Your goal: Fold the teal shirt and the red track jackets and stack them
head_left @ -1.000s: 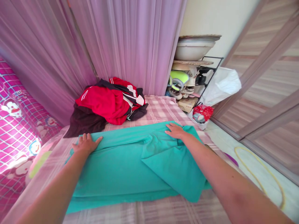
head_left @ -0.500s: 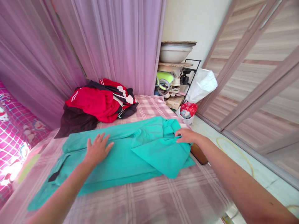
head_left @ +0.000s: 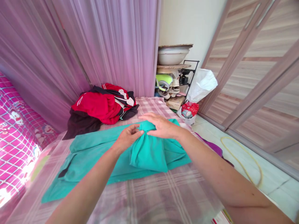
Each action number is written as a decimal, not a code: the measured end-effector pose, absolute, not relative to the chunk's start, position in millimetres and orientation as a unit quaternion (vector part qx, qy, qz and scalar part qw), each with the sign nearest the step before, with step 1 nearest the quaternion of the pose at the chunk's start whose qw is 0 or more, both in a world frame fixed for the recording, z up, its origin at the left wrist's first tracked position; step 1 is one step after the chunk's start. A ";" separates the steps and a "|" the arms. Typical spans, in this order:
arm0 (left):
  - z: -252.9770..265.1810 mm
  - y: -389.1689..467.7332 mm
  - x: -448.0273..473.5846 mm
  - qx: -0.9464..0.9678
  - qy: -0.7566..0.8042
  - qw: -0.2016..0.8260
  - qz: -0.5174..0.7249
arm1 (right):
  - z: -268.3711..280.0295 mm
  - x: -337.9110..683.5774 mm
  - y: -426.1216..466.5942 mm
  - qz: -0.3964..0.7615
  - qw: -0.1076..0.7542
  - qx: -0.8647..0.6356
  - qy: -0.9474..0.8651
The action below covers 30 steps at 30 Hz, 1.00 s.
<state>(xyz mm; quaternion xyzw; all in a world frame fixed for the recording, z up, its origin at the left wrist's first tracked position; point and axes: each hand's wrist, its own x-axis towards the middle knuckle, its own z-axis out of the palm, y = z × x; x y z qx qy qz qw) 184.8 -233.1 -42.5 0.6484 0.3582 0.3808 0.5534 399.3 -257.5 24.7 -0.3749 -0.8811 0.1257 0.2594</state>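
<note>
The left hand [head_left: 129, 135] pinches a gathered fold of the teal garment [head_left: 149, 154]; the right hand [head_left: 163, 127] curves around that fold, its grip unclear. The garment lies on the plaid bed [head_left: 158, 196]. Beyond the garment's left half are heaped clothes [head_left: 102, 105]; beyond its right end, shoes [head_left: 175, 82]; farther behind it, a purple curtain [head_left: 121, 46].

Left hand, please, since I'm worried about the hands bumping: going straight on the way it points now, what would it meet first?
The left hand would first meet the teal cloth bunched directly ahead; just beyond, probably the right hand, though depth there is hard to judge.
</note>
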 end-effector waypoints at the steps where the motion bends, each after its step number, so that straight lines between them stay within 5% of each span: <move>1: -44.1 -233.1 180.6 0.634 0.363 0.561 0.390 | 20.4 404.0 -255.5 0.139 0.264 -0.387 -0.873; 8: -42.1 -240.5 142.6 0.571 0.454 0.526 0.437 | -54.7 438.3 -254.0 0.331 0.235 -0.532 -0.743; 22: -25.0 -235.2 -37.9 0.464 0.656 0.408 0.434 | -116.8 454.9 -254.8 0.080 0.096 -0.596 -0.793; 30: -64.0 -246.6 -70.6 0.367 0.690 0.506 0.365 | -101.9 452.2 -178.1 0.057 0.055 -0.607 -0.790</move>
